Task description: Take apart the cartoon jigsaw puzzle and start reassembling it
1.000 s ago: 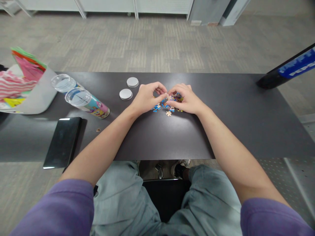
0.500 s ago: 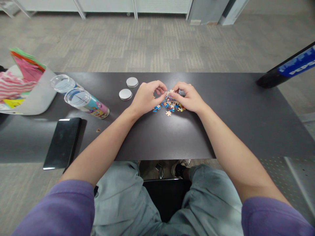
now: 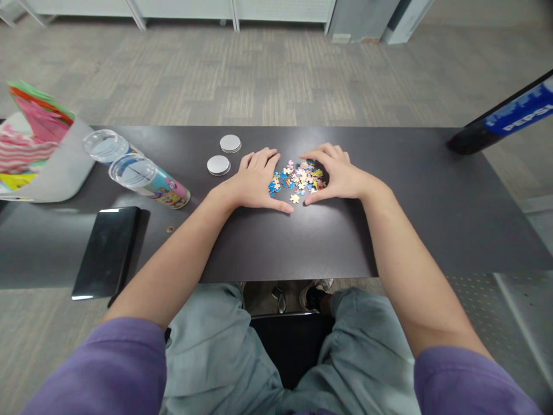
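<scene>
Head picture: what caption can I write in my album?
Puzzle pieces lie between left hand and right hand on the table.

Grey carpet below white furniture

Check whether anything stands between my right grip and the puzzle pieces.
Nothing visible: your right grip curves around the right side of the puzzle pieces; the round discs lie left of your left grip.

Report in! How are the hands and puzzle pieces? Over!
Left hand and right hand open, either side of pieces. Pieces loosely heaped. Discs off left, not in the way.
</scene>
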### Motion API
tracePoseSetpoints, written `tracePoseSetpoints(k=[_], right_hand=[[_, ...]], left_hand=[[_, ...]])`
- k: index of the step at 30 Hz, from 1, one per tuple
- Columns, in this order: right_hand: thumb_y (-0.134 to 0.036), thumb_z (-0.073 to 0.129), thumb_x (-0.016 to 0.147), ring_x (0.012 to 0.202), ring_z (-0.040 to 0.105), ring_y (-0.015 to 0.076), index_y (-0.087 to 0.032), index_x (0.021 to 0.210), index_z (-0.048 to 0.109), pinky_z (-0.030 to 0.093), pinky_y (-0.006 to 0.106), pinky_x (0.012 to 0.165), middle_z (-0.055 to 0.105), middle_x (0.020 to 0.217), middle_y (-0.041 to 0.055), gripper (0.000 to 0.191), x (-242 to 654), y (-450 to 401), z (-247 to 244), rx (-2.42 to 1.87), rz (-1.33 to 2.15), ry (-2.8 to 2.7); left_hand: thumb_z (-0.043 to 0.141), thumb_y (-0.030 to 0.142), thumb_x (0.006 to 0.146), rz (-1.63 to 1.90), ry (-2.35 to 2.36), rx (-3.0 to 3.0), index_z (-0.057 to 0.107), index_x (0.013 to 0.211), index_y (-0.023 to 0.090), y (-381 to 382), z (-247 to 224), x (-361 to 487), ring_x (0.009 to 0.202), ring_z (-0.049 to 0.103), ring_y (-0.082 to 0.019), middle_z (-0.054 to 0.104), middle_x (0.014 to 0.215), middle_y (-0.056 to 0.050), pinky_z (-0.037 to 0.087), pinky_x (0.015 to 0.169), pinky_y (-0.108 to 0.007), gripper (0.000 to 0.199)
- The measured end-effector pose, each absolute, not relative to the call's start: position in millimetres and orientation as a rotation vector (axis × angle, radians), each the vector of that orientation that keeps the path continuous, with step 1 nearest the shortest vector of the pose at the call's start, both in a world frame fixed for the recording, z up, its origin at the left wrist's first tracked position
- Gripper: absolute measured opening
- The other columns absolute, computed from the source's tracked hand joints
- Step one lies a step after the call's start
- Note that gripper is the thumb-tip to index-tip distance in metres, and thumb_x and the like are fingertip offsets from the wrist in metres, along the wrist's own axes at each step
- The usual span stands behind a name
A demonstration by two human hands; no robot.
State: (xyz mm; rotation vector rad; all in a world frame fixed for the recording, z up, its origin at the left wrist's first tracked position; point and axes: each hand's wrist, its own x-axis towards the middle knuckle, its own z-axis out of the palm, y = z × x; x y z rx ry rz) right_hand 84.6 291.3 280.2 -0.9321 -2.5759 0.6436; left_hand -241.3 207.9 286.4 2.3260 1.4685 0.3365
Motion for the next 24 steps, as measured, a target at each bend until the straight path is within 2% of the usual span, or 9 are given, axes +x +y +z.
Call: tracePoseSetpoints(k=[1,3,5,7,12,15,18,20,24], right_hand=[[-0.109,0.109,0.068,0.156,0.063,0.0604,-0.035,0.172,0.08,0.047,0.086,0.137,0.069,0.163,0.02,0.131,86.0,292.3,278.3,-0.951,0.633,-2.59],[-0.11,0.107,0.07,0.154,0.063,0.0587,-0.037,0.169,0.083,0.048,0.087,0.138,0.067,0.159,0.0187,0.126,85.6,293.8,274.4,-0.959,0.635,-2.587],[-0.109,0.101,0.082,0.151,0.066,0.0548,-0.037,0.164,0.086,0.049,0.084,0.138,0.068,0.153,0.0173,0.111,82.5,294.6,271.8,-0.935,0.661,-2.561],[-0.104,0.097,0.091,0.148,0.07,0.0515,-0.035,0.161,0.087,0.051,0.081,0.138,0.07,0.15,0.0168,0.098,79.6,295.5,270.9,-0.899,0.693,-2.535],[-0.08,0.092,0.104,0.106,0.075,0.0347,-0.03,0.147,0.092,0.069,0.062,0.111,0.079,0.14,0.0143,0.066,77.5,299.5,271.7,-0.864,0.769,-2.449],[-0.072,0.085,0.11,0.095,0.074,0.03,-0.028,0.141,0.093,0.069,0.057,0.102,0.081,0.135,0.0128,0.055,78.3,300.3,274.8,-0.879,0.741,-2.397],[-0.081,0.089,0.107,0.105,0.077,0.0337,-0.028,0.146,0.093,0.07,0.058,0.103,0.08,0.135,0.0138,0.066,86.6,300.8,282.5,-0.902,0.704,-2.383],[-0.095,0.1,0.092,0.11,0.076,0.037,-0.029,0.149,0.093,0.07,0.06,0.106,0.079,0.138,0.0149,0.087,97.2,302.3,288.7,-0.941,0.678,-2.414],[-0.109,0.11,0.064,0.099,0.071,0.0342,-0.029,0.152,0.094,0.071,0.062,0.101,0.078,0.138,0.0152,0.12,113.3,305.3,294.7,-1.031,0.748,-2.507]], left_hand=[[0.1,0.108,0.073,0.331,1.445,2.332,0.039,0.196,0.005,207.3,283.5,-239.2,0.197,0.022,-0.066,0.032,0.208,-0.041,0.017,0.161,-0.079,0.172],[0.088,0.105,0.091,0.38,1.391,2.359,0.043,0.195,0.007,206.4,279.1,-233.2,0.198,0.026,-0.062,0.036,0.208,-0.038,0.019,0.162,-0.077,0.15],[0.071,0.09,0.111,0.43,1.333,2.377,0.05,0.192,0.009,206.4,276.2,-226.4,0.196,0.034,-0.056,0.044,0.205,-0.036,0.026,0.161,-0.076,0.116],[0.058,0.073,0.122,0.451,1.284,2.379,0.053,0.189,0.009,207.8,274.7,-221.5,0.195,0.039,-0.052,0.048,0.203,-0.035,0.03,0.16,-0.076,0.093],[0.057,0.044,0.119,0.56,1.164,2.372,0.06,0.181,0.016,215.1,280.5,-226.3,0.179,0.06,-0.041,0.065,0.189,-0.027,0.047,0.152,-0.064,0.069],[0.08,0.052,0.111,0.649,1.299,2.387,0.063,0.179,0.019,216.0,289.9,-238.2,0.169,0.065,-0.048,0.069,0.181,-0.027,0.052,0.145,-0.069,0.078],[0.114,0.075,0.081,0.594,1.575,2.367,0.07,0.171,0.017,214.3,295.8,-251.2,0.158,0.068,-0.06,0.07,0.17,-0.032,0.055,0.138,-0.077,0.116],[0.121,0.082,0.067,0.523,1.632,2.347,0.076,0.157,0.018,213.8,296.4,-258.2,0.15,0.073,-0.06,0.073,0.162,-0.03,0.059,0.134,-0.074,0.119],[0.11,0.073,0.086,0.451,1.595,2.301,0.077,0.141,0.025,214.5,297.0,-263.8,0.129,0.082,-0.044,0.078,0.151,-0.02,0.069,0.115,-0.058,0.08]])
